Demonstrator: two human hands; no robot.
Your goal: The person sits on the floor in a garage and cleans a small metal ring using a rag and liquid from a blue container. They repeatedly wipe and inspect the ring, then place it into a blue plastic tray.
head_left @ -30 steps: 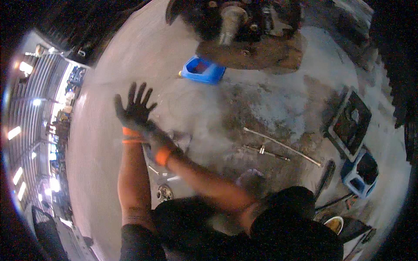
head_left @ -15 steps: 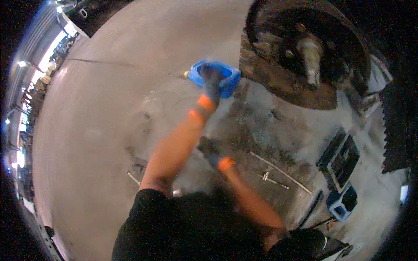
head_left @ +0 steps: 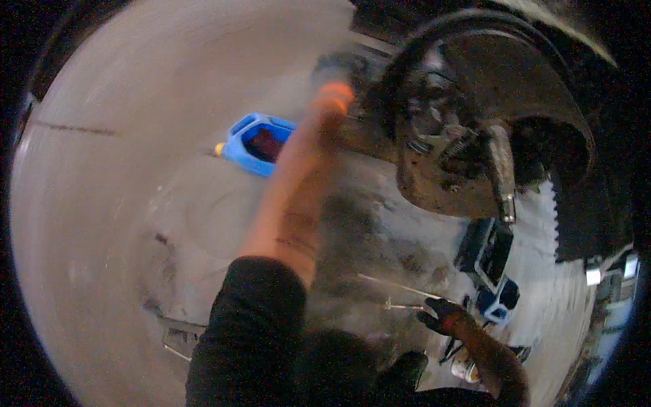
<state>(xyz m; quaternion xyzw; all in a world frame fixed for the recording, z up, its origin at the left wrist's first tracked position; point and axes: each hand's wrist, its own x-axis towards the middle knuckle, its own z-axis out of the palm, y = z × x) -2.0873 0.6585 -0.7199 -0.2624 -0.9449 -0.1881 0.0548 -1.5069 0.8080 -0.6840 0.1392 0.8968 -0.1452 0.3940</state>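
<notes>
My left arm stretches up and forward, blurred by motion. My left hand (head_left: 334, 76), in a dark glove with an orange cuff, is at the left edge of a rusty wheel hub and brake assembly (head_left: 461, 136); its fingers are too blurred to read. My right hand (head_left: 439, 315), also in a dark glove with an orange cuff, rests low on the concrete floor with fingers apart and holds nothing. It lies beside thin metal rods (head_left: 400, 290). A blue plastic container (head_left: 258, 144) with dark red contents sits on the floor left of my left forearm.
A black open tool case (head_left: 485, 251) and a small blue box (head_left: 500, 306) lie under the hub at the right. A metal can (head_left: 465, 370) stands near my right forearm. A metal tool (head_left: 178, 332) lies at the lower left. Oil-stained concrete (head_left: 102, 224) spreads to the left.
My left hand has gone from the blue container up and right to the hub's edge. My right hand has dropped to the floor near the rods. My head has swung toward the hub.
</notes>
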